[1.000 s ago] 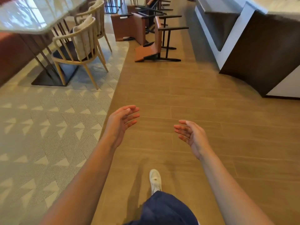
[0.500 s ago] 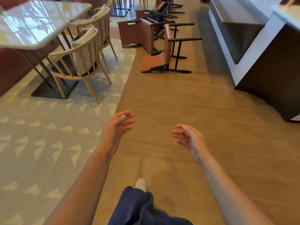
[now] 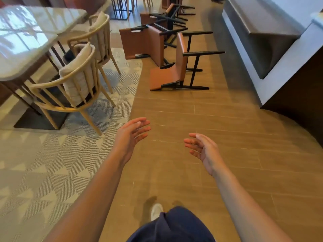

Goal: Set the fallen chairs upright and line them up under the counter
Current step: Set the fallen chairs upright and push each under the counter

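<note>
Looks like three fallen chairs, though the far chair is a tangle of legs. The nearest chair lies on its side on the wood floor, left of the desk, with the second chair just behind it. The left hand and right hand are both empty with fingers spread, well short of them. Two wicker armchairs stand upright on the left.

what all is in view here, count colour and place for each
fallen chairs: at least three, tan with black frames, on the wood floor ahead
counter: one, pale top over dark base, right
table: one, glossy pale top, upper left
armchairs: two, pale wood with cream cushions, upright at the table
carpet: one, grey patterned, left
shoe: one, white, bottom centre
clothing: one piece, navy, bottom centre
hands: two, bare, open and empty over the floor; left hand, right hand
</note>
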{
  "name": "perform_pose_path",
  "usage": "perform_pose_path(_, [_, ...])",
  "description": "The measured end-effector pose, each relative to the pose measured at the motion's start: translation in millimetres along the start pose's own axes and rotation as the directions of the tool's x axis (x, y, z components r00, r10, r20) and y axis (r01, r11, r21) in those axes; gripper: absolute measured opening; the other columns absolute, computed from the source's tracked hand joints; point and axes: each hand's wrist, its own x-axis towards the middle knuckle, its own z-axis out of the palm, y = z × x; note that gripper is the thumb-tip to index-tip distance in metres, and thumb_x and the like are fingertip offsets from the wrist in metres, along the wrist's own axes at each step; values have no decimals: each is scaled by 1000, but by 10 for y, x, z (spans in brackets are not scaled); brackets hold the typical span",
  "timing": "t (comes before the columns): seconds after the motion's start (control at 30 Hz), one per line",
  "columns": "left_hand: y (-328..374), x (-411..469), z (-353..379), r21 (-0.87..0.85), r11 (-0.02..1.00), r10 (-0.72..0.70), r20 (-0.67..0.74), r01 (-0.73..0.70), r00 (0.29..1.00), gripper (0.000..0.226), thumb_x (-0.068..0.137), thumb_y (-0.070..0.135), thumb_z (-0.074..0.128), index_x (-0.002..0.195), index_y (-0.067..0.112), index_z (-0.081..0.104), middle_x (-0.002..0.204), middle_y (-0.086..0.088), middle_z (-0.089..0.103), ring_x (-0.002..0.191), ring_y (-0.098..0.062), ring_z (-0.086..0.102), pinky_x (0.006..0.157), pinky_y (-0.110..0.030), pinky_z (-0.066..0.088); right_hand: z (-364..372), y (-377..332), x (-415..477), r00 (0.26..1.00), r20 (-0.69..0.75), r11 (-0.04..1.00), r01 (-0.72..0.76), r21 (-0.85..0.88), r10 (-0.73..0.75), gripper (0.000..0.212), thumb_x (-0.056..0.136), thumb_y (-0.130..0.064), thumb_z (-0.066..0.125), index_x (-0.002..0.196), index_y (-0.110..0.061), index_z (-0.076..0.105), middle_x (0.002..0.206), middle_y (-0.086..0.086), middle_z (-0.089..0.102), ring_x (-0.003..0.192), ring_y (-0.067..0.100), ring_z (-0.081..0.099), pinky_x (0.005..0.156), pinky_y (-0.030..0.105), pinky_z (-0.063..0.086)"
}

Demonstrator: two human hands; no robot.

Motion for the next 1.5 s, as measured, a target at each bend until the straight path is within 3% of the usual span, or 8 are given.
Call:
perform_pose_path(0.4, [511, 2154, 12, 19, 999, -31, 4, 31, 1000, 24, 95, 12, 47, 111, 8, 64, 113, -11, 70, 101, -24, 68, 93, -39, 49, 436, -530, 2041, 1000, -6, 999, -28, 29, 28, 23, 100, -22, 46, 103, -15, 67, 93, 9, 75, 86, 17, 71, 73, 31, 51])
perform_pose_path(0.77, [1197, 4237, 47, -23, 999, -50, -93, 48, 994, 25, 96, 13, 46, 112, 7, 64, 111, -10, 70, 100, -23, 67, 93, -39, 49, 1149, -1569, 4232, 993, 77, 994, -89, -68, 94, 23, 100, -23, 47, 104, -15, 68, 96, 9, 75, 89, 18, 71, 77, 32, 51])
perform_pose_path(1.0, [1456, 5423, -216, -70, 995, -80, -147, 71, 986, 31, 100, 22, 40, 116, 5, 61, 111, -11, 70, 100, -24, 68, 89, -37, 51, 1642, -1791, 5299, 985, 91, 985, -140, -104, 150, 24, 100, -24, 46, 108, -14, 67, 99, 9, 75, 93, 20, 71, 77, 31, 51])
perform_pose_path(1.5, [2391, 8475, -836, 56, 983, -177, -19, 177, 984, 31, 99, 16, 42, 118, 0, 60, 111, -15, 69, 96, -23, 67, 90, -37, 49, 3005, -2355, 7641, 981, -81, 984, -177, 12, 177, 25, 101, -23, 45, 107, -14, 67, 98, 10, 75, 93, 20, 71, 77, 32, 50])
